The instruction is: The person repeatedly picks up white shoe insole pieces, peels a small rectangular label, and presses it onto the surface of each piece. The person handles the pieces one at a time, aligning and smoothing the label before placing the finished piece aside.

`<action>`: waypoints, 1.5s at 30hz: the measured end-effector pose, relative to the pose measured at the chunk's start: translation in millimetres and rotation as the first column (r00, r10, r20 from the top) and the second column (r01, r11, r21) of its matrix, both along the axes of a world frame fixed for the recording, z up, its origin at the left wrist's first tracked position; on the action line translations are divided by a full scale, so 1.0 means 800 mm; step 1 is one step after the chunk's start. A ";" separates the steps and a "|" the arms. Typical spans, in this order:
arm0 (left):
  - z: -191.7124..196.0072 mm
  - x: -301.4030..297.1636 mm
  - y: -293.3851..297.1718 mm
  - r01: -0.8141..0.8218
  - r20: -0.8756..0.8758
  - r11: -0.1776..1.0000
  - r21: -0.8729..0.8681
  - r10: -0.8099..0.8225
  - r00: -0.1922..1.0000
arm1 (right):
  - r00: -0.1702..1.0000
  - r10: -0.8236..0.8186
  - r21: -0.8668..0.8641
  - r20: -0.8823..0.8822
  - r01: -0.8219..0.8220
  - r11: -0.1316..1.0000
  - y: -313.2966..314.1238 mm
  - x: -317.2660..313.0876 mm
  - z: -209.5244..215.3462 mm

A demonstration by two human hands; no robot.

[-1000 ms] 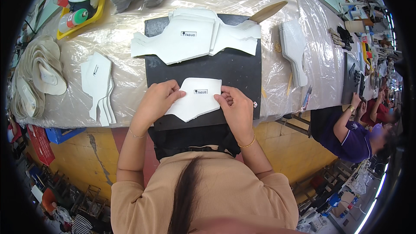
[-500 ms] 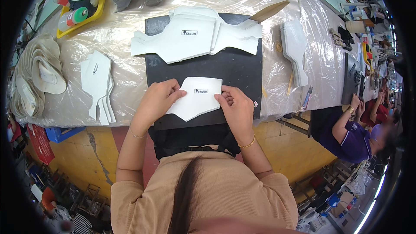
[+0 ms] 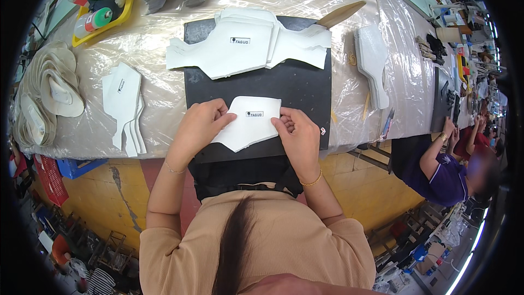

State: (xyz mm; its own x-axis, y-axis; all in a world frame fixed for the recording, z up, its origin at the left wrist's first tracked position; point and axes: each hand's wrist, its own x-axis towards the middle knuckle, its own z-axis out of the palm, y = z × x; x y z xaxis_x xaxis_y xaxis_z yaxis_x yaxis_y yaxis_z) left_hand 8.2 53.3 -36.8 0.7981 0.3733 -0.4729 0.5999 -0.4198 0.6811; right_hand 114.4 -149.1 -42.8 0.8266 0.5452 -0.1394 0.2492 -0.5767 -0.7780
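Clear plastic sheeting covers the long workbench (image 3: 349, 0), where a black cutting mat (image 3: 295, 84) gives a dark, flat ground against which white pieces show plainly. Across the mat's far half lies a fanned pile of large white cut pieces (image 3: 240, 46), each with a small printed label, kept within reach but apart from the work. A stack of white pieces (image 3: 124, 106) rests to the left of the mat, beige curved pieces (image 3: 46, 95) beyond it, and a narrow white stack (image 3: 374, 63) to the right. At the mat's near edge, one small white piece (image 3: 250, 123) lies flat; the left hand (image 3: 199, 128) pinches its left edge with curled fingers, and the right hand (image 3: 297, 136) pins its right edge, apparently to keep it steady. A yellow tray (image 3: 101, 13) of bottles sits at far left. A wooden-handled tool (image 3: 341, 13) lies past the pile. Nothing crowds the hands; a seated co-worker (image 3: 436, 169) works well apart at the right.
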 end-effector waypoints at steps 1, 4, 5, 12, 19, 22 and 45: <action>0.000 0.000 0.000 -0.003 0.007 1.000 0.000 0.003 1.000 | 1.000 -0.001 -0.004 0.002 0.001 1.000 0.000 0.000 0.000; -0.001 0.001 -0.002 -0.010 -0.003 1.000 0.014 0.011 1.000 | 1.000 0.005 -0.003 0.016 -0.005 1.000 0.001 -0.001 -0.002; -0.002 0.000 -0.003 -0.014 -0.001 1.000 0.019 0.014 1.000 | 1.000 0.011 -0.003 0.028 -0.011 1.000 0.002 -0.001 -0.002; -0.009 -0.004 -0.010 -0.058 0.057 0.998 0.035 0.056 0.997 | 0.989 0.073 -0.111 0.131 -0.058 0.992 0.001 0.008 0.004; -0.014 0.002 -0.029 -0.062 0.110 0.994 0.094 0.051 0.993 | 0.793 0.383 -0.112 0.474 -0.377 0.919 0.007 -0.002 -0.004; -0.018 0.007 -0.032 -0.056 0.132 0.995 0.078 0.045 0.990 | 0.739 0.583 -0.117 0.337 -0.582 0.805 0.015 -0.024 -0.012; -0.020 0.011 -0.037 -0.076 0.129 0.990 0.119 0.061 0.990 | 0.726 0.539 -0.433 0.429 -0.358 0.827 -0.013 0.011 -0.015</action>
